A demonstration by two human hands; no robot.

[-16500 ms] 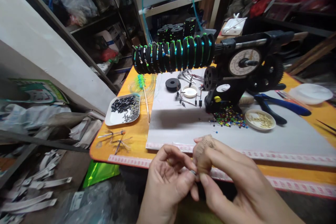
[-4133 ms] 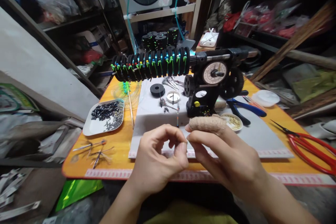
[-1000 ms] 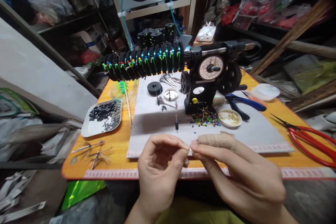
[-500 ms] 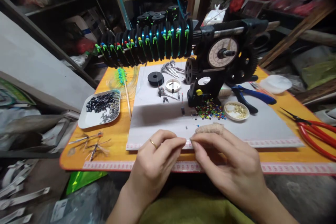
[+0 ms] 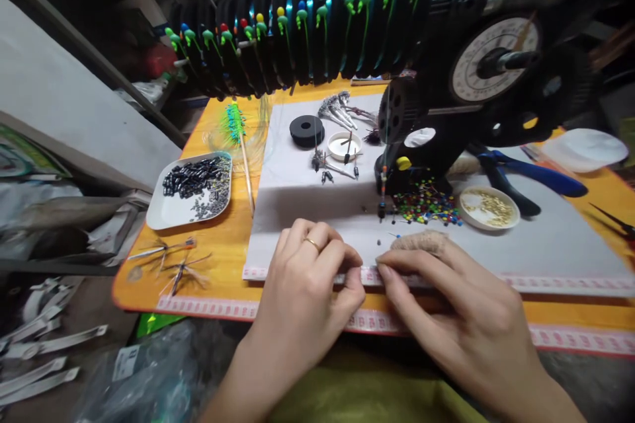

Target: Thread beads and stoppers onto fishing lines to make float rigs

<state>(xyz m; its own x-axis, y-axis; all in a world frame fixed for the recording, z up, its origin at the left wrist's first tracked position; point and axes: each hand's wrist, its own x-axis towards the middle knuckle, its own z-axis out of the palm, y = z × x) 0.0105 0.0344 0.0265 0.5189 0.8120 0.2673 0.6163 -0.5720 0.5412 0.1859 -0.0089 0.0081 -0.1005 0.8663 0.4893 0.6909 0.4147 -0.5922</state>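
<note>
My left hand, with a ring on one finger, is closed in a pinch over the front edge of the white board. Facing it a short gap away, my right hand pinches thumb against finger. Anything between the fingertips is too small to make out. Beige wrapping covers one right finger. Beneath the fingertips runs a pink-and-white measuring tape along the board's edge. Just beyond lie a blue-headed pin and a tiny grey piece.
Above the board hangs a row of black spools on a dial machine. Colourful pins, a dish of gold bits and blue-handled pliers lie right. A white tray of black tubes stands left.
The view has moved closer and shifted, so the machine looks larger and the red-handled pliers have mostly left the frame. My left fingers have curled inward; the right hand keeps its pinch.
</note>
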